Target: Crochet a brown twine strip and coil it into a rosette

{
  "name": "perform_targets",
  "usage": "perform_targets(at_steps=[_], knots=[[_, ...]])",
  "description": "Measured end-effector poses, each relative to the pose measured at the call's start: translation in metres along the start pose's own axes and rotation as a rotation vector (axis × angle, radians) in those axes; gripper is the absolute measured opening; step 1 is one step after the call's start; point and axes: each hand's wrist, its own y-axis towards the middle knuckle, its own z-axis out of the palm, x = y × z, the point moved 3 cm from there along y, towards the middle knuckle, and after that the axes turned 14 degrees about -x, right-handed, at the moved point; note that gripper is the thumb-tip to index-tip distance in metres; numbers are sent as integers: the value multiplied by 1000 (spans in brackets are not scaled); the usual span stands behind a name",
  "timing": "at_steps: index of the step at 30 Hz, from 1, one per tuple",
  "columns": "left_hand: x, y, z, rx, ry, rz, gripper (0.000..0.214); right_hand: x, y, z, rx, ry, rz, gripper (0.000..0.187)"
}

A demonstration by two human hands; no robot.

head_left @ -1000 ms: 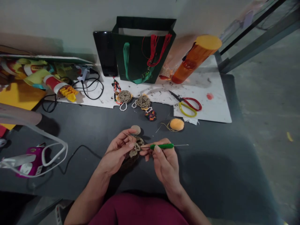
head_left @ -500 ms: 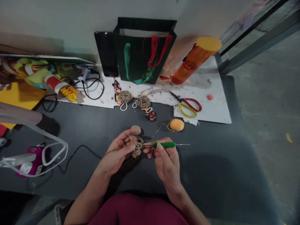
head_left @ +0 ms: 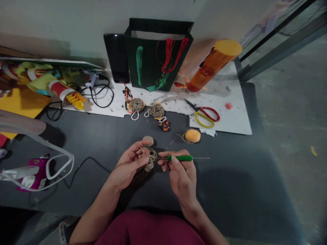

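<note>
Crochet piece [head_left: 150,165], over tabletop [head_left: 230,200] — seemingly light, soft, prone to stretch; best pinched at its edge, as left hand [head_left: 131,162] has it; green tool [head_left: 182,158], likely stiff — right hand [head_left: 182,175] pinches it mid-length

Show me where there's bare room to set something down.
Widest: the bare grey table right of the right hand, bordered by the white board behind and the table's right edge. Smaller: between the purple box and left hand, crossed by a black cord. Crowded: around the dark bag.
</note>
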Motion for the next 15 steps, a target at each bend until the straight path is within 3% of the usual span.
perform_targets(at_steps=[15], knots=[[4, 0, 0, -31, -4, -43, 38, -3, 1, 0, -11, 16, 44, 5]])
